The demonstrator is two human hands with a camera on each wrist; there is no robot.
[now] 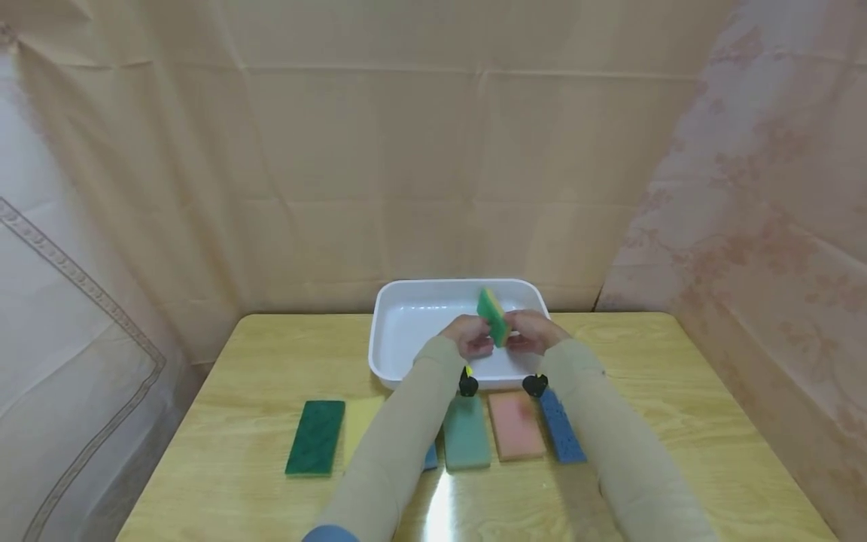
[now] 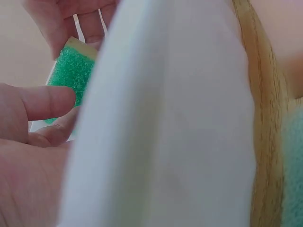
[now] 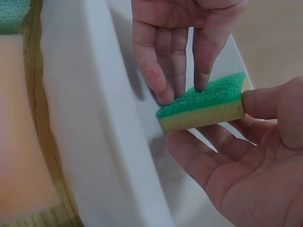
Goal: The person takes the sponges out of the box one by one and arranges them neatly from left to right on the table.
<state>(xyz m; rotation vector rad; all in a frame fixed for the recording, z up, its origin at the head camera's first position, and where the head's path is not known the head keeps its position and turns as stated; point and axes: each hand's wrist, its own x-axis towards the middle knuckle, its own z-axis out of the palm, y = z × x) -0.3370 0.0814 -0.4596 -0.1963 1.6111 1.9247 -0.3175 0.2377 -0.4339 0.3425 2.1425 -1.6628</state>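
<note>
A green-and-yellow scrub sponge point(image 1: 493, 316) is held tilted over a white basin point(image 1: 406, 331) at the back of the table. My right hand point(image 1: 531, 331) grips it, thumb at one end and fingers along the yellow side, as the right wrist view shows. My left hand point(image 1: 469, 335) comes from the other side; its thumb lies on the green face and its fingertips meet the sponge's edge. In the left wrist view the basin's blurred wall hides part of the sponge point(image 2: 71, 73).
In front of the basin lie a dark green pad point(image 1: 315, 438), a yellow sponge point(image 1: 359, 421), a blue one point(image 1: 431, 458) mostly behind the left sleeve, a teal sponge point(image 1: 466, 436), a pink sponge point(image 1: 516, 429) and another blue sponge point(image 1: 561, 429). Cloth hangs behind the table.
</note>
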